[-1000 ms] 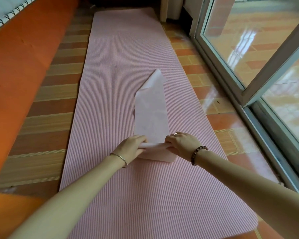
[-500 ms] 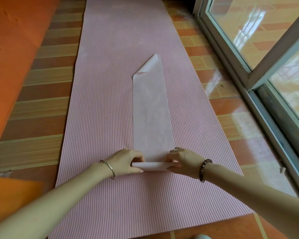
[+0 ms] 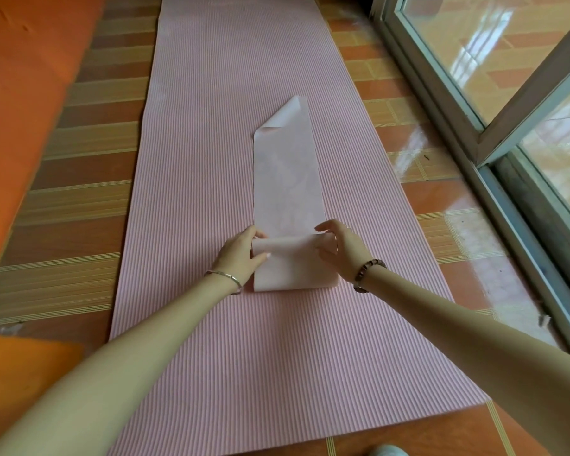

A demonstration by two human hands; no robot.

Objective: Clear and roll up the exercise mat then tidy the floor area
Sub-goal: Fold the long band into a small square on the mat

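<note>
Reaching over the bare near stretch of the pink exercise mat (image 3: 195, 159) to grip the near end of a pale pink band (image 3: 287, 179) lying on it. Left hand (image 3: 241, 255) curled round the left edge of the fold, thumb across the top layer; right hand (image 3: 339, 251) pinching the right edge between thumb and bent fingers.

Against half a second ago, shows a broad doubled flap under the hands where only a thin roll sat, so probably another turn taken in folding the band up. Puts clearing underway but unfinished, and rolling the mat not yet begun, with it flat on the tiled floor (image 3: 425, 192).

Beyond the hands, leaves most of the band flat along the mat's middle, far corner (image 3: 277, 123) curled over. Calls for several more folds, at a guess, before lifting off.

For room: bare mat either side of the band, orange surface (image 3: 20, 93) well off left, glass door frame (image 3: 494, 153) past a strip of tile on the right. Cannot see the mat's far end.
</note>
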